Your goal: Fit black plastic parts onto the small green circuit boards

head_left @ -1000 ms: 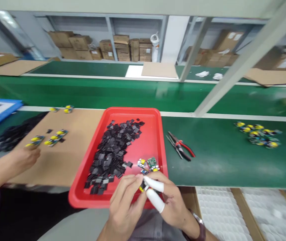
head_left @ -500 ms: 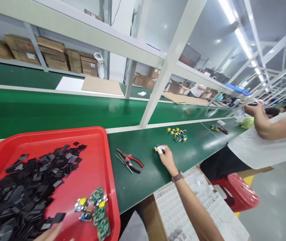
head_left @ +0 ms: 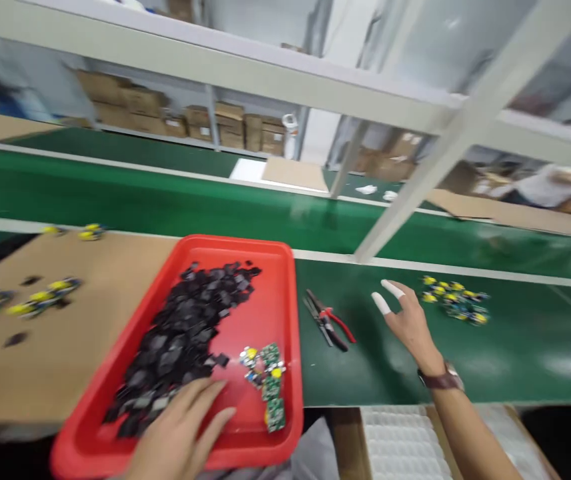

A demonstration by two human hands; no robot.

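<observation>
Since the earlier frame, our right hand (head_left: 408, 320) has let go of the small board and draws back from the finished pile (head_left: 453, 298) on the green surface (head_left: 465, 360), fingers spread, empty. Our left hand (head_left: 180, 433) lies open on the black pads (head_left: 180, 333) in the red tray (head_left: 285, 293), gripping nothing. Several unworked circuit boards (head_left: 265, 377) remain in the tray.
</observation>
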